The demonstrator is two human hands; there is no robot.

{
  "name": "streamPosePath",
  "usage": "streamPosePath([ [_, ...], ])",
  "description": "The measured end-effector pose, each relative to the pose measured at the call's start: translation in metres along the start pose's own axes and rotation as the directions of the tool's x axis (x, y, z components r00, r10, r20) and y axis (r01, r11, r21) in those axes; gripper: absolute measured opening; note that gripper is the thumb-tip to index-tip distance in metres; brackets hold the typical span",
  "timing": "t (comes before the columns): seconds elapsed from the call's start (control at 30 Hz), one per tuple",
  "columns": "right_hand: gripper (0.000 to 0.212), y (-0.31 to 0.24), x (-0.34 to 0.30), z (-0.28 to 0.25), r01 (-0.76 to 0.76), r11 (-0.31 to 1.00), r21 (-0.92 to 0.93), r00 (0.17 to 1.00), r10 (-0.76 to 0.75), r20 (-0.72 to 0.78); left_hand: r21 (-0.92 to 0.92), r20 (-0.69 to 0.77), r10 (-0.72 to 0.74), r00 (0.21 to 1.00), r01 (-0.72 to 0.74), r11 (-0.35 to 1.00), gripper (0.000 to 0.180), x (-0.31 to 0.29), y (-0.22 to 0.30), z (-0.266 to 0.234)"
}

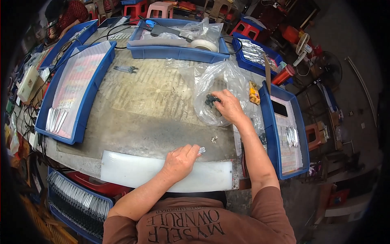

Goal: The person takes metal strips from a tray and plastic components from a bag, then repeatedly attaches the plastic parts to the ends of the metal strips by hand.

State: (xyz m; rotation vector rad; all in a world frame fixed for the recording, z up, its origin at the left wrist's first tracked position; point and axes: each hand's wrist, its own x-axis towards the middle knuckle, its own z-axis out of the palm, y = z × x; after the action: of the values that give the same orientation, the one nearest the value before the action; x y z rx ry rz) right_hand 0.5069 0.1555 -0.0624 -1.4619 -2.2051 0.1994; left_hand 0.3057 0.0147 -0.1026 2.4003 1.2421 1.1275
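Dk flr (357, 136), blk fan (328, 67) R, pink stool (160, 6)

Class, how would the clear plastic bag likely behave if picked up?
The clear plastic bag is probably floppy, since its film lies creased. The film looks thin, so the bag itself is likely light for its size. Small black parts amid its folds might shift.

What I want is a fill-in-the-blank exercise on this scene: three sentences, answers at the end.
1. The right hand touches small dark pieces in a clear plastic ____.
2. The left hand holds silvery pieces near a long board coloured ____.
3. A black phone-like slab lies in a blue tray on the person's ____ side.

Missing words: bag; white; right.
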Motion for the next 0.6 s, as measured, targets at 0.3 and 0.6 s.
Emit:
streamPosePath([
  [0.3,0.023,0.024,0.021,0.023,0.126,0.971,-0.201,0.983,-0.095,0.159,0.012,-0.042,0.027,0.999,-0.027,1.0,0.019,-0.003,-0.003,0.003],
  [0.6,0.018,-0.016,-0.018,-0.002,0.034,0.995,0.096,0.999,-0.033,-0.009,-0.03,-0.092,0.011,0.996,-0.014,0.999,0.016,-0.004,-0.004,0.001],
])
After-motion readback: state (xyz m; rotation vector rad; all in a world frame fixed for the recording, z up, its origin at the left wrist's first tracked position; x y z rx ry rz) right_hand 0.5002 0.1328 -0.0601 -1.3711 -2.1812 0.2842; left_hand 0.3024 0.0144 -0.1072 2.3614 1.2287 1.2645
